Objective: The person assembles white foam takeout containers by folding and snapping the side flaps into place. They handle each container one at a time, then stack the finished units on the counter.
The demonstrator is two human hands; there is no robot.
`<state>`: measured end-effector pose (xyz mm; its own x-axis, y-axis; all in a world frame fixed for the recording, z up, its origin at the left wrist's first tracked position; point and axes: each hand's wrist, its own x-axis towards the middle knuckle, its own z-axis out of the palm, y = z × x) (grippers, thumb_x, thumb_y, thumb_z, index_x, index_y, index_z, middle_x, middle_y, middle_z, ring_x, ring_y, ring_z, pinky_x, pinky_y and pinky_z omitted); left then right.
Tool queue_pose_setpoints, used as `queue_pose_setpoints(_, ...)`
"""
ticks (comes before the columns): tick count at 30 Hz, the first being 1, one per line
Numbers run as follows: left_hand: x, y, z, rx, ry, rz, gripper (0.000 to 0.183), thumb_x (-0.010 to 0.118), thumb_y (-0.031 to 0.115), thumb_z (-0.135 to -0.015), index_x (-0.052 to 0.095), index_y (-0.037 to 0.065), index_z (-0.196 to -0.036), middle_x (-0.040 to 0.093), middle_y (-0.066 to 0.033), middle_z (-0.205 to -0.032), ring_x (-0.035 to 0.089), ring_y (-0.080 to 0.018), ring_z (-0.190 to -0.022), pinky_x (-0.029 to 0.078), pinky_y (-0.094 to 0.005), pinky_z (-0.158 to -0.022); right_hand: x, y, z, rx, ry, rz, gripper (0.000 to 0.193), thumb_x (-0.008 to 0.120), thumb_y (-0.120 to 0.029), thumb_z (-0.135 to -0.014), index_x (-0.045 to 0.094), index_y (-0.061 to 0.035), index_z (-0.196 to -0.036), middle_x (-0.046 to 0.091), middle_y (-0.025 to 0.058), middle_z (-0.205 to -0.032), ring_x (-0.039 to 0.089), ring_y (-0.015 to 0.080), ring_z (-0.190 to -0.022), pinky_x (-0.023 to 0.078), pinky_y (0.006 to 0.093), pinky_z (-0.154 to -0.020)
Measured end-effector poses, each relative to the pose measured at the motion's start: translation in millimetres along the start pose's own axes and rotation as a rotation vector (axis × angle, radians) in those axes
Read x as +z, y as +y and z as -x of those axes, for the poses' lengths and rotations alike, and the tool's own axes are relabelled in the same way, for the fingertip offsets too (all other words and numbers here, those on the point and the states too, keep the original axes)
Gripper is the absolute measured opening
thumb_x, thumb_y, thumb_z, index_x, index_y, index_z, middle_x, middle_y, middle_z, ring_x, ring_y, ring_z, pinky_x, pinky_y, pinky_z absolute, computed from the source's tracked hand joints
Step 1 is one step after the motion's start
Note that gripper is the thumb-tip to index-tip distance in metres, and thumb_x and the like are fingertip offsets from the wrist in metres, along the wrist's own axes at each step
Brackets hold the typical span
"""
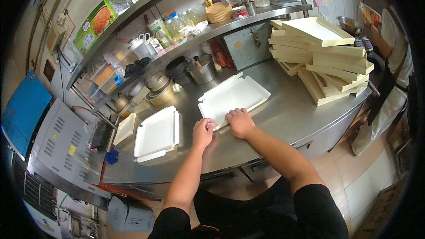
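A white cardboard box tray (237, 94) lies in front of me on the steel counter, its far and left flaps spread outward. My left hand (203, 132) pinches its near left corner, thumb and fingers closed around the folded edge. Beside it, my right hand (240, 122) grips the near edge, fingers bent over the side wall. Left of my hands, a second white cardboard tray (157, 133) lies flat with its flaps partly raised; neither hand touches it. On the right, folded cardboard trays (316, 53) are piled in an uneven stack.
A steel counter (195, 159) runs beneath everything. Along its back stand a steel pot (202, 69), stacked pans (160, 89) and a grey metal box (249, 48). Overhead, a shelf (248, 20) carries bottles and containers. A person in an apron (392, 75) stands at the right.
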<state>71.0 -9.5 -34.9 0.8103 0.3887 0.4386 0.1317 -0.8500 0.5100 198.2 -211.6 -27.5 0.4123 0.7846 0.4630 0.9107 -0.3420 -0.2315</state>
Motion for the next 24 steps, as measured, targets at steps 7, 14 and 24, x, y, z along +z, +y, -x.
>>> queue_pose_setpoints(7, -10, 8, 10, 0.032, -0.123, 0.352, 0.024, 0.076, 0.006, -0.098, 0.078, 0.007, -0.123, 0.079, -0.0066, -0.124, 0.071, -0.0169, -0.096, 0.057, -0.0317, -0.084, 0, 3, -1, 0.070, 0.013, 0.006, 0.026, 0.062, -0.013, -0.093, 0.072, -0.0119, -0.117, 0.071, 0.0089, -0.120, 0.063, 0.0302, -0.121, 0.045, 0.0477, -0.106)
queue_pose_setpoints(14, 9, 3, 14, -0.117, -0.032, 0.448, 0.046, 0.080, -0.009, -0.086, 0.069, 0.006, -0.128, 0.072, -0.0046, -0.112, 0.064, -0.0138, -0.077, 0.055, -0.0274, -0.073, 7, 2, -1, -0.110, -0.024, -0.148, 0.016, 0.066, -0.021, -0.095, 0.074, -0.0138, -0.108, 0.073, 0.0076, -0.112, 0.065, 0.0296, -0.115, 0.045, 0.0472, -0.103)
queue_pose_setpoints(24, -25, 8, 17, 0.386, -0.161, 0.241, 0.057, 0.096, 0.004, -0.077, 0.062, 0.008, -0.123, 0.061, -0.0131, -0.132, 0.068, -0.0249, -0.103, 0.059, -0.0390, -0.093, -4, 14, -1, -0.145, -0.078, -0.408, 0.016, 0.077, -0.026, -0.085, 0.078, -0.0129, -0.094, 0.077, 0.0077, -0.096, 0.070, 0.0317, -0.103, 0.046, 0.0461, -0.100)
